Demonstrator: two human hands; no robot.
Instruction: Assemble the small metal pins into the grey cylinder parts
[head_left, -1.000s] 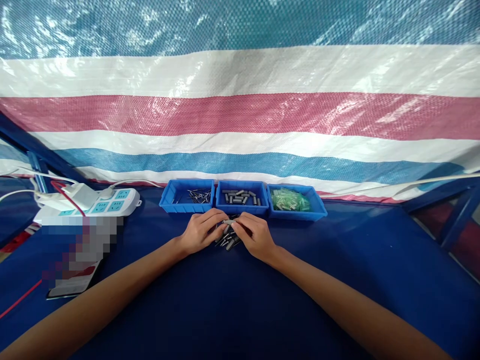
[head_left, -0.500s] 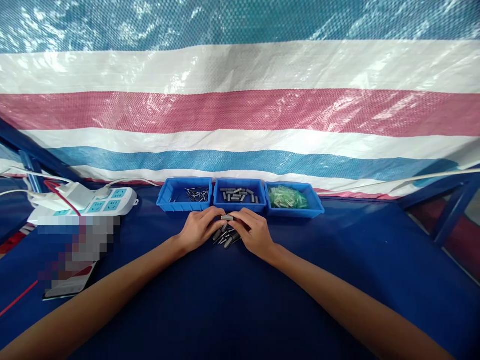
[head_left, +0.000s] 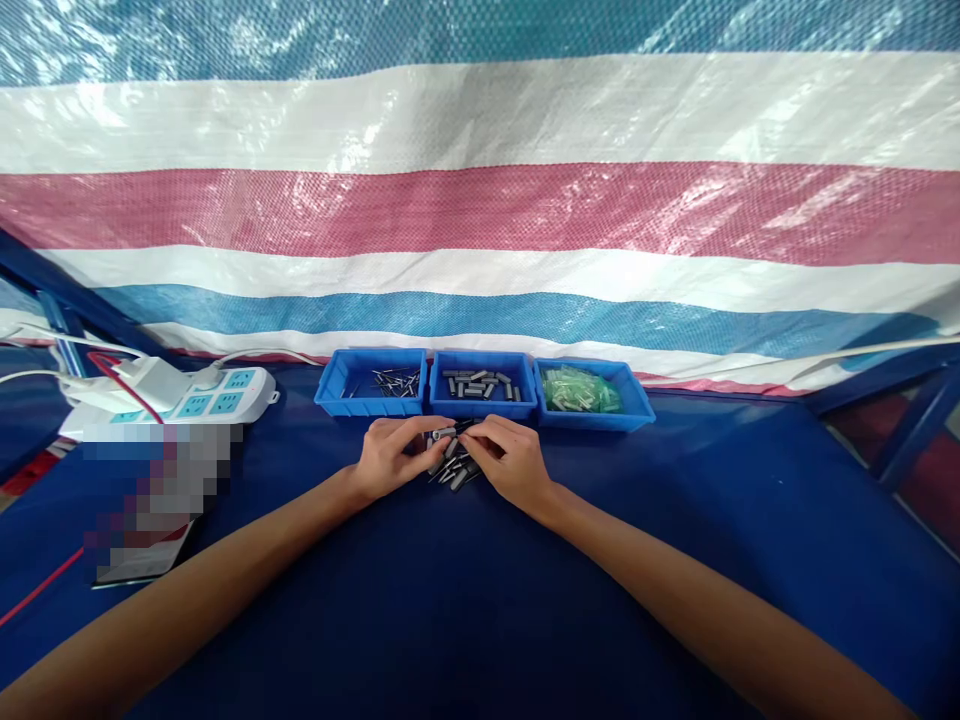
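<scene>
My left hand [head_left: 393,458] pinches a small grey cylinder [head_left: 444,433] between thumb and index finger, its open-looking end turned to the right. Close beside it, my right hand [head_left: 513,460] has thumb and fingertips pressed together. Something small and dark shows at those fingertips, too small to make out. Under both hands lies a loose pile of grey cylinders and thin metal pins [head_left: 459,470] on the blue table [head_left: 450,600]. Part of the pile is hidden by the fingers.
Behind the hands stand a blue bin with thin pins [head_left: 367,406], a blue bin with grey cylinders [head_left: 484,408] and a blue bin with pale pieces in green plastic [head_left: 600,420]. Left are a power strip [head_left: 255,392] and a flat device [head_left: 142,570], partly blurred. A striped sheet [head_left: 480,210] hangs behind.
Both hands held the grey cylinder between them; now my right fingertips have come a little away from it, and the left hand keeps the cylinder, tilted slightly. The view has shifted slightly.
</scene>
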